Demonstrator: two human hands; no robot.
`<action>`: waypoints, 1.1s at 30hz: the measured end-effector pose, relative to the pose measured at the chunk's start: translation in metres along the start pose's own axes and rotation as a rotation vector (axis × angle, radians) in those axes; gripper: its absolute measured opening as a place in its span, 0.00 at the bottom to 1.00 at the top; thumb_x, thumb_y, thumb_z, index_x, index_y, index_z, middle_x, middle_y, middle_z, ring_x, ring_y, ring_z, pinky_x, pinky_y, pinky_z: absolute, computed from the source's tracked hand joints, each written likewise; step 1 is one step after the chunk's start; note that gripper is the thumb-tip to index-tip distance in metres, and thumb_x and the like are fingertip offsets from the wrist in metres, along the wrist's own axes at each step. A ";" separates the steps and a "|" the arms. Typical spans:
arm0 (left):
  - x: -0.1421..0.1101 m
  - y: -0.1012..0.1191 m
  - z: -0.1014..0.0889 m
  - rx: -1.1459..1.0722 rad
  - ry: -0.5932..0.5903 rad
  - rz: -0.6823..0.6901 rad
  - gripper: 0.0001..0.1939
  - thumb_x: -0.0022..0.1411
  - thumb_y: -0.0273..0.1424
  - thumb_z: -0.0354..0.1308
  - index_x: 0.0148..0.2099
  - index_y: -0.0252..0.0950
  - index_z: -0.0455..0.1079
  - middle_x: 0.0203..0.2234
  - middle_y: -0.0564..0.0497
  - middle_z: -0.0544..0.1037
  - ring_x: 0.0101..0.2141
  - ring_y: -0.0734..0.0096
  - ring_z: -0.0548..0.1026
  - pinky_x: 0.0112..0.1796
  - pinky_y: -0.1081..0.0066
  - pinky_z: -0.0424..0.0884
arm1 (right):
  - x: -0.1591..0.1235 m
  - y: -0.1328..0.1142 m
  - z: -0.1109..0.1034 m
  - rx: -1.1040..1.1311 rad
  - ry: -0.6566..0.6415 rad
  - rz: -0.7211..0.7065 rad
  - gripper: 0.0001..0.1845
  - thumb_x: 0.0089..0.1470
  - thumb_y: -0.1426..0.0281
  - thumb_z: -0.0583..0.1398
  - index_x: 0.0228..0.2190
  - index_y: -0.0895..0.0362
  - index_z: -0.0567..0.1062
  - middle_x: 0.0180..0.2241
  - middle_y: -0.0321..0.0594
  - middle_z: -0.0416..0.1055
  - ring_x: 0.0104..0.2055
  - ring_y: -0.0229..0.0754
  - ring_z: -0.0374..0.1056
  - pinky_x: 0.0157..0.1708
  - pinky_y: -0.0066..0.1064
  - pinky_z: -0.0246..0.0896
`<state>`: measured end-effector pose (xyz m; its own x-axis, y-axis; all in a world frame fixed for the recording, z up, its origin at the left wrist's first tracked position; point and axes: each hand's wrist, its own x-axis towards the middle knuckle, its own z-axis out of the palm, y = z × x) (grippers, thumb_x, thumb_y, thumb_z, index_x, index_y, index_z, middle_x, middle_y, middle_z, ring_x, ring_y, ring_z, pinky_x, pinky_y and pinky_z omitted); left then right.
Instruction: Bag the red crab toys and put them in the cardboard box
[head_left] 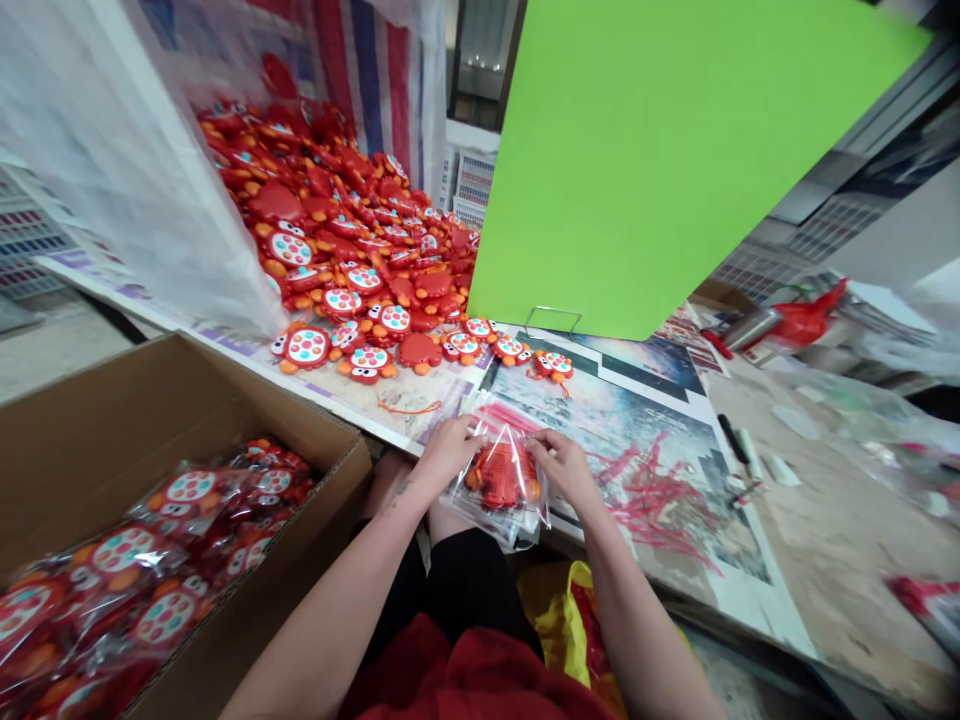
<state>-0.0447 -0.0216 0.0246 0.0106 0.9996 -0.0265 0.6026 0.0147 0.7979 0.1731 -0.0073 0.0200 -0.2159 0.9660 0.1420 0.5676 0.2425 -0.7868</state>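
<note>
Head view: bagged toy [501,478] pinched between left grip [448,447], right grip [564,462].

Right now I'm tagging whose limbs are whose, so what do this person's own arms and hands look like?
Both forearms are bare, no sleeves showing. The left hand and right hand wear no gloves. A small dark mark, maybe a tattoo, sits on the left forearm.

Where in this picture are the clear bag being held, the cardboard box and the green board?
clear bag [504,480], head view, its middle over the red toy.
cardboard box [112,420], head view, bare inner wall.
green board [660,150], head view, its middle.
</note>
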 end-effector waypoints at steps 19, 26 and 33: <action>-0.006 0.013 0.004 -1.036 -0.119 -0.266 0.04 0.45 0.28 0.55 0.27 0.35 0.67 0.18 0.56 0.69 0.21 0.77 0.69 0.22 0.77 0.67 | -0.011 0.031 -0.029 0.423 0.137 0.113 0.07 0.45 0.66 0.61 0.26 0.53 0.81 0.30 0.39 0.79 0.36 0.46 0.73 0.43 0.39 0.65; -0.011 0.018 -0.005 -0.947 -0.112 -0.151 0.09 0.52 0.34 0.56 0.33 0.32 0.71 0.31 0.47 0.78 0.34 0.68 0.77 0.28 0.75 0.72 | -0.009 0.021 -0.028 0.339 0.058 0.022 0.13 0.47 0.68 0.55 0.26 0.53 0.80 0.33 0.38 0.78 0.41 0.46 0.72 0.48 0.37 0.61; -0.058 0.017 -0.091 -0.303 0.517 0.022 0.21 0.64 0.35 0.51 0.58 0.40 0.68 0.38 0.51 0.81 0.35 0.67 0.78 0.40 0.64 0.77 | -0.002 0.032 -0.022 0.170 0.137 0.107 0.16 0.42 0.67 0.55 0.30 0.56 0.80 0.29 0.38 0.77 0.30 0.43 0.68 0.36 0.35 0.62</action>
<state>-0.1077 -0.0767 0.0939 -0.4147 0.8810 0.2275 0.3512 -0.0756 0.9333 0.2092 0.0004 0.0077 -0.0453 0.9913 0.1236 0.4368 0.1310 -0.8900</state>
